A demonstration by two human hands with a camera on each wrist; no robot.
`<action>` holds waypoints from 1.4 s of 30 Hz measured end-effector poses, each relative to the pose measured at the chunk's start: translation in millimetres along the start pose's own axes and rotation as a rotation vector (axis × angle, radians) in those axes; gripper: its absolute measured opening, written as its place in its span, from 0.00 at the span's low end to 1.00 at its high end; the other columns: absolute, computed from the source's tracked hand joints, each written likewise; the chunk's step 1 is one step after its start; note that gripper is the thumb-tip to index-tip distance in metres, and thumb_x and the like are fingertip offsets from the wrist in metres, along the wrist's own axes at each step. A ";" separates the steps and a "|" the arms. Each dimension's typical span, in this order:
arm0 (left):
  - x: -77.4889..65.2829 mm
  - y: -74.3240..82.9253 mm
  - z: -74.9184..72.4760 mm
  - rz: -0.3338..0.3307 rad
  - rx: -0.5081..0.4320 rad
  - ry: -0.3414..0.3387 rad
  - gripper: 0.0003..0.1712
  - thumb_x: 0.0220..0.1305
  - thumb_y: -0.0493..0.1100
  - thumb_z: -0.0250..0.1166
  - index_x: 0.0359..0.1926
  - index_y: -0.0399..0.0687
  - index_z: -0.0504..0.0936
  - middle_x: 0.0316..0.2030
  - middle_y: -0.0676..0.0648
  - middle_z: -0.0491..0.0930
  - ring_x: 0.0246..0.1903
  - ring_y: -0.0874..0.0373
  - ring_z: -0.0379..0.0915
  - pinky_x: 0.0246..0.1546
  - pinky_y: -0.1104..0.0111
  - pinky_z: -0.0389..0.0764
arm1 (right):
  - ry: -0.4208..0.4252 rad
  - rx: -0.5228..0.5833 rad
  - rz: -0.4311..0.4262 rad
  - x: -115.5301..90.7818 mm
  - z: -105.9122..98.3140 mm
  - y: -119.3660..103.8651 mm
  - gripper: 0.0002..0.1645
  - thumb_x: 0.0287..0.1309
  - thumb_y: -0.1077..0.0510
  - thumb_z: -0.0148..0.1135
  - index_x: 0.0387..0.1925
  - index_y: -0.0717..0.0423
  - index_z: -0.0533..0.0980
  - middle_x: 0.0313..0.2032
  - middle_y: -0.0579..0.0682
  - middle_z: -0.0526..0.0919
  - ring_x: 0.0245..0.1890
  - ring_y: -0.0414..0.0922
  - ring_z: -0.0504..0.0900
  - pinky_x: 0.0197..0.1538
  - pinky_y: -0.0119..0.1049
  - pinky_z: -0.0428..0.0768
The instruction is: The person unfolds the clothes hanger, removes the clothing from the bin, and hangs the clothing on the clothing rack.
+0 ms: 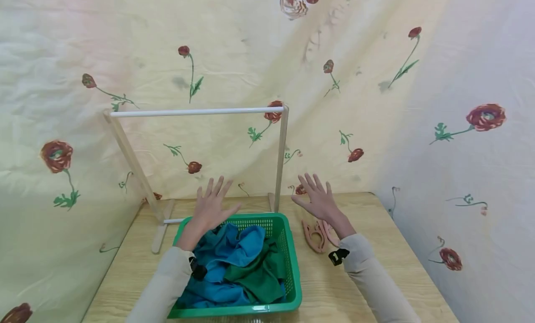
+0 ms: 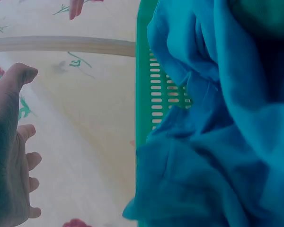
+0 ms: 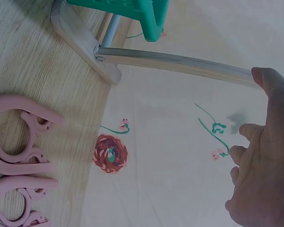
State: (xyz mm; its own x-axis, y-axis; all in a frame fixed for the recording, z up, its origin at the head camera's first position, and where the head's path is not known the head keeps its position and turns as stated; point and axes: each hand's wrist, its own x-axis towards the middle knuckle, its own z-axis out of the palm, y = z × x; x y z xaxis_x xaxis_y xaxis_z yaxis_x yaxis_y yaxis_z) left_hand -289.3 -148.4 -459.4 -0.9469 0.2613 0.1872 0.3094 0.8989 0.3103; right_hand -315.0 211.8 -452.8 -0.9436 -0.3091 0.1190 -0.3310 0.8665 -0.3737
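My left hand [image 1: 210, 211] is held in the air over the back left of a green basket [image 1: 296, 276], fingers spread and holding nothing. Blue cloth [image 1: 242, 248] and green cloth [image 1: 263, 272] lie crumpled in the basket. To the right, my right hand [image 1: 319, 202] hovers with spread fingers above folding pink hangers [image 1: 313, 237], which lie on the table beside the basket. In the right wrist view two pink hangers [image 3: 23, 161] show at the left, apart from the right hand [image 3: 265, 165]. The left wrist view has the left hand [image 2: 12, 146] away from the blue cloth [image 2: 194, 175].
A rack with a white top bar [image 1: 196, 112] and wooden posts [image 1: 281, 160] stands behind the basket. Its wooden foot [image 1: 163, 228] rests on the wooden table [image 1: 355, 276]. Flower-patterned fabric [image 1: 234, 58] hangs around the back and sides.
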 end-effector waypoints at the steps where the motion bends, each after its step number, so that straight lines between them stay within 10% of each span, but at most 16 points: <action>1: -0.9 -1.9 -1.1 -0.003 0.007 0.001 0.51 0.68 0.71 0.57 0.82 0.61 0.47 0.82 0.42 0.46 0.81 0.36 0.35 0.74 0.31 0.41 | 0.003 -0.002 -0.002 -0.1 -0.3 0.7 0.50 0.72 0.32 0.50 0.82 0.50 0.46 0.82 0.57 0.44 0.82 0.60 0.37 0.76 0.70 0.32; 11: -17.0 -36.7 -14.6 -0.048 -0.009 -0.033 0.54 0.68 0.76 0.52 0.83 0.57 0.45 0.81 0.38 0.47 0.79 0.33 0.39 0.71 0.28 0.45 | 0.039 -0.005 0.012 -5.9 -2.4 15.9 0.51 0.71 0.32 0.51 0.81 0.53 0.48 0.81 0.60 0.45 0.81 0.62 0.40 0.76 0.71 0.34; 21: -41.7 -93.1 -15.5 -0.184 -0.262 -0.076 0.52 0.72 0.74 0.49 0.82 0.49 0.46 0.78 0.30 0.52 0.76 0.25 0.42 0.69 0.26 0.51 | 0.056 -0.004 0.076 -27.7 20.4 58.7 0.50 0.71 0.36 0.54 0.80 0.59 0.51 0.79 0.67 0.49 0.79 0.68 0.43 0.73 0.76 0.39; 27: -55.7 -122.1 -10.0 -0.219 -0.495 -0.130 0.47 0.77 0.62 0.53 0.82 0.47 0.44 0.80 0.29 0.37 0.72 0.27 0.57 0.64 0.34 0.68 | 0.057 0.004 0.124 -41.5 42.1 90.6 0.48 0.72 0.37 0.53 0.80 0.59 0.51 0.78 0.69 0.51 0.78 0.69 0.46 0.72 0.78 0.41; 34: -75.9 -145.9 -4.0 -0.183 -0.702 -0.190 0.43 0.77 0.45 0.57 0.81 0.39 0.45 0.71 0.23 0.61 0.66 0.28 0.66 0.59 0.42 0.78 | 0.078 0.001 0.124 -60.5 62.8 119.2 0.47 0.69 0.43 0.60 0.77 0.64 0.55 0.74 0.74 0.56 0.75 0.73 0.53 0.68 0.81 0.49; 42: -82.2 -161.7 -2.1 -0.188 -0.869 -0.326 0.45 0.73 0.42 0.62 0.80 0.38 0.48 0.69 0.21 0.62 0.63 0.33 0.71 0.54 0.52 0.85 | -0.013 0.057 0.198 -75.6 75.1 139.3 0.49 0.70 0.42 0.57 0.78 0.67 0.52 0.76 0.74 0.52 0.75 0.74 0.50 0.70 0.79 0.47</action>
State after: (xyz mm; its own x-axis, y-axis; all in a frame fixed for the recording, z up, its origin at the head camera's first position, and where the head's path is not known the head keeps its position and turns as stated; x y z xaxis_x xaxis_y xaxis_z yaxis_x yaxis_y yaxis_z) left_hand -261.3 -315.9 -522.9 -0.9247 0.3427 -0.1656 -0.0185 0.3941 0.9189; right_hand -288.8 326.4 -583.0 -0.9898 -0.1403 0.0267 -0.1376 0.8873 -0.4401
